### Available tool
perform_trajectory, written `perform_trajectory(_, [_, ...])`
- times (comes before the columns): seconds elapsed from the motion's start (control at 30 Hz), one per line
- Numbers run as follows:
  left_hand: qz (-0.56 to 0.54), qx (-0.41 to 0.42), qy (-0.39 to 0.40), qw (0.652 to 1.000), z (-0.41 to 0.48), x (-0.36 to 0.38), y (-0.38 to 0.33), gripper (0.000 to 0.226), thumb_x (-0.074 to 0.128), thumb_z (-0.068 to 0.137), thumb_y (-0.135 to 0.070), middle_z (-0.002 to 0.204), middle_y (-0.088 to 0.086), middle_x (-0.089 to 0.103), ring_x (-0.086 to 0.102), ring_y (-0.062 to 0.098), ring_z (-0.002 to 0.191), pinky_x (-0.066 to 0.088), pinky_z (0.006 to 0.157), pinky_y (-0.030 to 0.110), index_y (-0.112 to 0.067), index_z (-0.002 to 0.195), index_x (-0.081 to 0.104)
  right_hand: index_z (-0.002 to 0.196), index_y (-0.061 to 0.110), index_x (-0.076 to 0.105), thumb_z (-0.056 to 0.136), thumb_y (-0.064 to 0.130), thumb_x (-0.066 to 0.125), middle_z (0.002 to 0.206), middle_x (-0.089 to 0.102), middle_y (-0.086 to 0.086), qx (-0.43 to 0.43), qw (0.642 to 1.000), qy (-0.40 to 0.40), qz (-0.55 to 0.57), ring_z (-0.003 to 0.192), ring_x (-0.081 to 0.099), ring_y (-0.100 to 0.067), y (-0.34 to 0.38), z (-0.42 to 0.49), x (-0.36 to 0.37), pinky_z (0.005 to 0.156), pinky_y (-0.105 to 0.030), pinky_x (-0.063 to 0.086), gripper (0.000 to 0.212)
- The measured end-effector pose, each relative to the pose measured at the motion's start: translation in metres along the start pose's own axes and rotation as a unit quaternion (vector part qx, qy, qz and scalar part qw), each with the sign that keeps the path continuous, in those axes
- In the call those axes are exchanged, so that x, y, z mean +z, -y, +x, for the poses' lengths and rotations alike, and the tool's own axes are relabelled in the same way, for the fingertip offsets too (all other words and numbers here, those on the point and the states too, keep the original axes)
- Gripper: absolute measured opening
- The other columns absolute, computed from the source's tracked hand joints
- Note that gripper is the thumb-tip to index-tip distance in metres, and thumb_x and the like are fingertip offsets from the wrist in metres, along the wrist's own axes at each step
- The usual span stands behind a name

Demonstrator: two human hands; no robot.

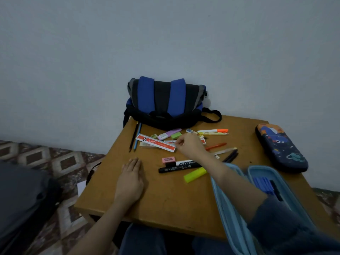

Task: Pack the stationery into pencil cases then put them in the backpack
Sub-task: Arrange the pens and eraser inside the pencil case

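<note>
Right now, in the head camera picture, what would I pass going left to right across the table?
The left hand, pink eraser, yellow highlighter, dark pencil case.

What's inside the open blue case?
Case: a bunch of blue pens and a black item in its right half. The right arm and sleeve cover much of the rest.
</note>
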State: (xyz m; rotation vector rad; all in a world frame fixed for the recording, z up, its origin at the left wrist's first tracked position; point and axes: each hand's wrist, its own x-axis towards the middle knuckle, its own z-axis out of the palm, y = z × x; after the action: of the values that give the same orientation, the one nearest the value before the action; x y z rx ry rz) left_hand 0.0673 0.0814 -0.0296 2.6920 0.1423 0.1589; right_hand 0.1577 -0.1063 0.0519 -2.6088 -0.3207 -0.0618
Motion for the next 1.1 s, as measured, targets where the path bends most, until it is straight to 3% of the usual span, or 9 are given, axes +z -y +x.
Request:
perform_trajectory(0.13, [-0.007, 0.002, 0.003, 1.0, 0.0, -0.003, -0.002, 0.052, 0.033, 0.098, -0.019, 0.156, 0.001, 0.016, 0.008, 0.015, 0.145, 0.0, 0.117, 0.029, -0.013, 0.148, 0.021, 0.104, 0.007, 0.071, 0.086, 0.014, 0.06, 0.104, 0.07, -0.01, -0.009, 0.999, 0.016, -0.028, 0.096, 0.064, -0.022, 0.014, 0.018, 0.028, 0.079, -0.033, 0.053, 0.022])
perform_trajectory(0.3, [-0.007, 0.001, -0.003, 1.0, 0.001, -0.005, -0.002, 0.053, 0.033, 0.098, -0.02, 0.157, -0.001, 0.013, 0.005, 0.013, 0.145, -0.001, 0.116, 0.027, -0.014, 0.149, 0.018, 0.126, 0.012, 0.056, 0.088, 0.021, 0.062, 0.125, 0.058, -0.009, -0.038, 0.993, 0.038, -0.103, 0.107, 0.059, -0.025, 0.022, 0.035, 0.047, 0.077, -0.032, 0.046, 0.04])
perform_trajectory(0.57, [-0.009, 0.004, -0.009, 1.0, 0.001, -0.002, 0.0, 0.051, 0.03, 0.099, -0.023, 0.157, -0.003, 0.015, 0.006, 0.012, 0.144, -0.002, 0.116, 0.027, -0.016, 0.148, 0.02, 0.126, 0.009, 0.053, 0.084, 0.015, 0.066, 0.126, 0.051, -0.013, -0.041, 0.988, 0.066, -0.134, 0.109, 0.056, -0.029, 0.022, 0.048, 0.06, 0.083, -0.038, 0.049, 0.044])
perform_trajectory(0.67, [-0.008, 0.004, -0.014, 1.0, 0.001, -0.002, -0.001, 0.05, 0.03, 0.099, -0.023, 0.156, -0.003, 0.016, 0.007, 0.012, 0.144, -0.003, 0.115, 0.025, -0.016, 0.148, 0.021, 0.113, 0.007, 0.06, 0.086, 0.012, 0.062, 0.121, 0.055, -0.012, -0.054, 0.988, 0.052, -0.135, 0.102, 0.059, -0.028, 0.023, 0.047, 0.058, 0.079, -0.037, 0.05, 0.028])
perform_trajectory(0.77, [-0.011, 0.0, -0.013, 1.0, 0.001, -0.002, -0.001, 0.051, 0.031, 0.099, -0.024, 0.156, -0.003, 0.016, 0.007, 0.012, 0.144, -0.003, 0.114, 0.025, -0.016, 0.148, 0.021, 0.097, 0.006, 0.063, 0.088, 0.007, 0.056, 0.109, 0.062, -0.01, -0.059, 0.995, 0.025, -0.079, 0.094, 0.061, -0.026, 0.025, 0.042, 0.051, 0.069, -0.031, 0.046, 0.012])
perform_trajectory(0.93, [-0.014, -0.001, -0.007, 1.0, 0.001, -0.002, -0.002, 0.05, 0.031, 0.099, -0.022, 0.156, -0.001, 0.018, 0.009, 0.014, 0.144, 0.001, 0.116, 0.028, -0.014, 0.147, 0.024, 0.092, 0.005, 0.062, 0.09, 0.011, 0.057, 0.088, 0.065, -0.007, -0.044, 0.997, -0.029, 0.059, 0.074, 0.058, -0.019, 0.021, 0.027, 0.019, 0.062, -0.03, 0.048, 0.008])
perform_trajectory(1.03, [-0.014, 0.001, -0.011, 1.0, 0.001, -0.001, 0.0, 0.049, 0.032, 0.099, -0.021, 0.155, 0.001, 0.021, 0.012, 0.015, 0.144, 0.004, 0.118, 0.029, -0.012, 0.147, 0.026, 0.09, 0.007, 0.055, 0.088, 0.007, 0.058, 0.064, 0.055, 0.003, -0.028, 0.984, -0.084, 0.153, 0.058, 0.051, -0.008, 0.014, 0.013, -0.007, 0.054, -0.021, 0.044, 0.003])
perform_trajectory(1.1, [-0.008, 0.004, -0.013, 1.0, 0.001, -0.001, 0.0, 0.048, 0.031, 0.099, -0.021, 0.154, 0.002, 0.024, 0.014, 0.016, 0.143, 0.005, 0.117, 0.029, -0.011, 0.146, 0.028, 0.086, 0.011, 0.051, 0.088, 0.007, 0.058, 0.066, 0.057, -0.005, -0.002, 0.976, -0.097, 0.196, 0.056, 0.054, -0.013, 0.004, 0.002, -0.026, 0.054, -0.026, 0.049, 0.009])
